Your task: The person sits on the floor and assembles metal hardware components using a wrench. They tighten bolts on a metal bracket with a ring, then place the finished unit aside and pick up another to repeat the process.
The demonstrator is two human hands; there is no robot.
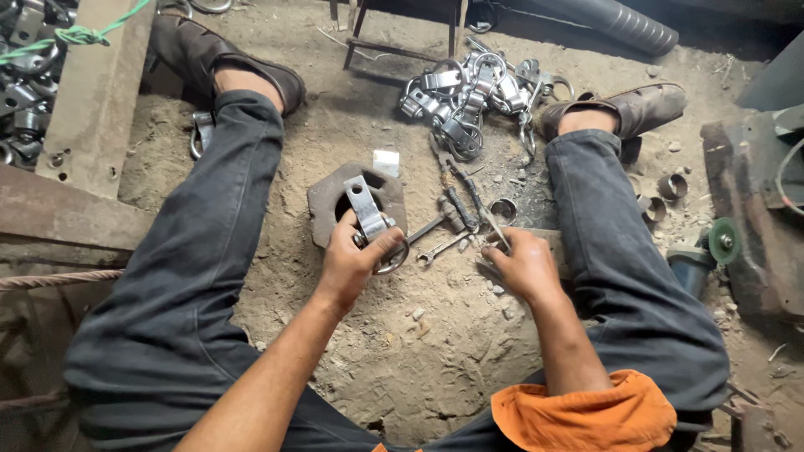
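At the far left, a bin of clamps [25, 92] stands behind a steel beam [96, 92]; keep your left knee off it.

Your left hand [356, 259] is closed around a clamp [373, 226], fingers wrapped tight on its lower end. The clamp rests over the hole of a rusty block [331, 197] on the dirt floor between your legs. It is a bright, flat metal strap, tilted up and away from you, with a ring-shaped loop at the bottom beside your thumb. The strap is smooth and shiny, so it is likely to slip in the grip if you twist it hard. If it slips, the loop may pinch your thumb against the block.

Just right of the block lie wrenches [444, 238], close together and partly overlapping. Reaching without looking may bring up the wrong one or scatter them into the dirt.

Your right hand [519, 264] rests on the ground by a thin tool [494, 230], fingers curled down on it; whether they fully grip it cannot be told from this view.

Farther back, a pile of clamps [469, 96] lies near your right shoe [628, 109]. A shift of that foot could knock the pile over. At the far right a grinder [708, 251] lies near your right leg; its disc is exposed, so keep cloth away from it.
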